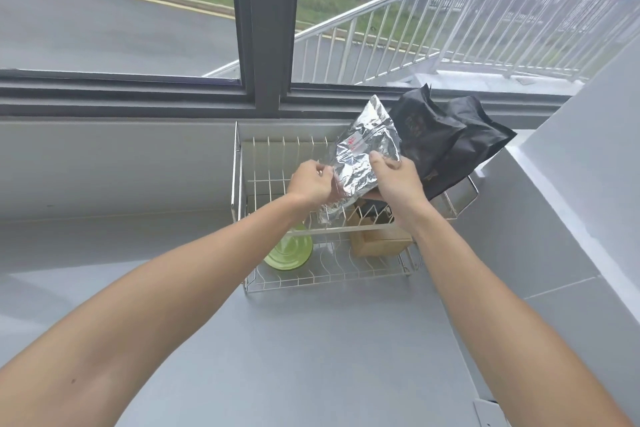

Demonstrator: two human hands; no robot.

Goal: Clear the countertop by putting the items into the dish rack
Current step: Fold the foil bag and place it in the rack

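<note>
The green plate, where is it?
The green plate stands on edge in the dish rack's lower left, below the left hand, left of the brown box.

The brown box [377,243] sits half hidden behind the right hand [398,180].

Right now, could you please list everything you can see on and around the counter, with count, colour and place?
Dish rack: one, silver wire, on the grey countertop below the window.
Foil bag: one, silver, held tilted over the rack's upper tier.
Black bags: two as far as I can tell, black, leaning at the rack's back right.
Plate: one, green, standing on edge at the rack's front left.
Box: one, tan, in the rack's front right.
Countertop: one, grey.
Window: one, dark frame, behind the rack.
Left hand: pinching the foil bag's left edge.
Right hand: gripping the foil bag's right side.
</note>
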